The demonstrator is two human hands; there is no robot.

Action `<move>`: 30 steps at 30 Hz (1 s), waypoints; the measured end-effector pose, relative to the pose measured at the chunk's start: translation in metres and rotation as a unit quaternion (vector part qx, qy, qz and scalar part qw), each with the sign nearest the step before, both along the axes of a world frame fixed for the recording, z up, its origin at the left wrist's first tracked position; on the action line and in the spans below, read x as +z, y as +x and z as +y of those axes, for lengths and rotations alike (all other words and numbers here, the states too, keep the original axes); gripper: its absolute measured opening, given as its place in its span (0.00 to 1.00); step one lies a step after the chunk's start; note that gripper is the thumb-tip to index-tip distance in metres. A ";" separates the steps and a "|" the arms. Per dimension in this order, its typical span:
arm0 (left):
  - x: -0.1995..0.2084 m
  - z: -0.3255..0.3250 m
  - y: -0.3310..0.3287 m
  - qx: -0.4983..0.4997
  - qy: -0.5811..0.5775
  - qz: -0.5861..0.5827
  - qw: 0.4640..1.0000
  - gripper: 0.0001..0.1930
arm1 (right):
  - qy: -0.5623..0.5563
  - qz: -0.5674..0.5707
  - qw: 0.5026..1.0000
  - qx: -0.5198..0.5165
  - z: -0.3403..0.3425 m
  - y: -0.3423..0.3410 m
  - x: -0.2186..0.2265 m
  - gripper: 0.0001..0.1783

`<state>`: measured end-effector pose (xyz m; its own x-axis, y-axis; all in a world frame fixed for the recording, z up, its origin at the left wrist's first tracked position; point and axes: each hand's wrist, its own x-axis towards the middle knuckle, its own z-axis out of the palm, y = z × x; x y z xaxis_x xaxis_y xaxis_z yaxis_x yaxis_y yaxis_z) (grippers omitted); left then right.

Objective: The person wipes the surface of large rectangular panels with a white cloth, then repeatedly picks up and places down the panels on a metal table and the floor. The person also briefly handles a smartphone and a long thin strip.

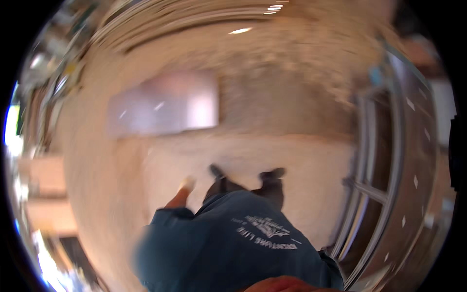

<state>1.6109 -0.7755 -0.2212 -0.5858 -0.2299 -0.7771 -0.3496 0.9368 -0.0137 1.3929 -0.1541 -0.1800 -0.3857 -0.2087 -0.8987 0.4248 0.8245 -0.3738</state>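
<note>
My left hand hangs beside my left leg, over the pale floor. It looks pale, as if in a light glove, and is smeared by motion, so its fingers cannot be made out. No object shows clearly in it. My right hand is not seen. My dark shoes stand on the floor just ahead of my body.
A flat, shiny sheet or board lies on the ground ahead to the left. Rough, dusty ground stretches beyond. Along the right stands a grey metal frame beside a brown panel with white marks. Blurred clutter lines the far left.
</note>
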 end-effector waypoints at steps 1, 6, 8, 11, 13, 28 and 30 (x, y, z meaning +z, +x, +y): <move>-0.007 0.008 -0.012 -0.095 0.034 -0.031 0.994 0.13 | 0.018 0.015 1.000 -0.011 0.021 -0.005 0.006 0.16; -0.027 0.109 -0.199 -0.117 0.010 -0.092 0.989 0.24 | 0.060 0.079 0.993 -0.065 0.078 -0.082 0.011 0.18; -0.043 0.156 -0.324 -0.067 -0.022 -0.026 0.997 0.24 | 0.060 0.142 0.984 -0.087 0.115 -0.108 0.019 0.18; 0.001 0.257 -0.517 0.091 0.048 0.181 0.978 0.26 | 0.096 0.171 0.930 -0.312 0.141 -0.149 0.042 0.17; 0.034 0.334 -0.602 0.078 0.160 0.303 0.936 0.27 | 0.098 0.188 0.905 -0.370 0.159 -0.157 0.038 0.17; 0.147 0.865 -0.779 -0.323 0.496 0.025 0.805 0.16 | 0.071 0.120 0.723 -0.677 0.344 -0.149 0.115 0.21; 0.145 0.938 -0.782 -0.391 0.511 0.065 0.763 0.16 | 0.079 0.154 0.634 -0.754 0.387 -0.146 0.119 0.22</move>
<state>0.8293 0.1625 -0.0760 -0.3199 0.9164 -0.2407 0.3856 0.3580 0.8504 1.2467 0.2327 -0.0612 -0.2020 0.6891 -0.6959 0.7014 -0.3941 -0.5939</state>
